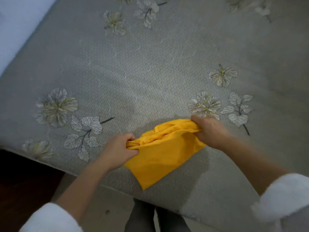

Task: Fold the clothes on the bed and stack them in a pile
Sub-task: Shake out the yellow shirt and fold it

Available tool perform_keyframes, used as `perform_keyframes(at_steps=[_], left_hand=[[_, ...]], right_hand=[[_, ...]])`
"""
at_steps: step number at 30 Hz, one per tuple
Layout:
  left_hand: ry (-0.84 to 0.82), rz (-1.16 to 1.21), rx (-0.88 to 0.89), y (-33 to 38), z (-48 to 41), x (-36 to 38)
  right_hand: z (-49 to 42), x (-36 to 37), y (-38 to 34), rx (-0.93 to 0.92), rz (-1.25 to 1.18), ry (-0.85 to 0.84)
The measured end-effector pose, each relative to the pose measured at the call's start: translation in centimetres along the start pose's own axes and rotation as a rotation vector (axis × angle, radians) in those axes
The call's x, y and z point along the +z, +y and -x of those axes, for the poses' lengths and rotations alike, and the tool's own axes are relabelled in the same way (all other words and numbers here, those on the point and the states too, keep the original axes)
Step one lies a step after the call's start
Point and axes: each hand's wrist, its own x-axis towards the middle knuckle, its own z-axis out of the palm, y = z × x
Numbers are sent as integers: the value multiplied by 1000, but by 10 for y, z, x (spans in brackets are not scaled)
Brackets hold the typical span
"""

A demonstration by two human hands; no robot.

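Left hand [119,146] near bed's [150,72] front edge, fingers curled, gripping bunched left end of yellow garment [158,149]. Garment stretches between both hands, lower corner hanging toward front edge. Right hand [209,131], blurred, grips garment's right end just below flower print [204,104]. White sleeves [284,196] at wrists.

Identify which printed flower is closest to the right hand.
The flower just beyond the right hand, left of the leaf sprig; every other flower lies farther off.
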Motion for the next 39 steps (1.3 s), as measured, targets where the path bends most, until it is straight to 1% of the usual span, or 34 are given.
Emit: perform_keyframes(at_steps=[5, 8, 11, 14, 21, 24, 29, 34, 39], left_hand=[[-29, -138, 141, 71, 40, -3], [-66, -209, 258, 116, 61, 3], [-105, -300, 380, 158, 79, 20], [-181, -372, 494, 201, 102, 54], [-306, -502, 721, 303, 173, 186], [-348, -519, 795, 342, 206, 253], [-441, -607, 955, 409, 256, 360], [-537, -636, 1072, 487, 292, 447], [-612, -645, 1185, 562, 307, 529]], right_hand=[[106, -27, 17, 201, -139, 175], [172, -34, 24, 321, -311, 199], [243, -31, 35, 427, -419, 253], [319, -23, 46, 508, -450, 340], [505, 10, 97, 713, -574, 485], [586, 24, 125, 767, -556, 540], [710, 44, 167, 948, -552, 615], [802, 56, 204, 1028, -639, 746], [864, 65, 260, 1134, -619, 808]])
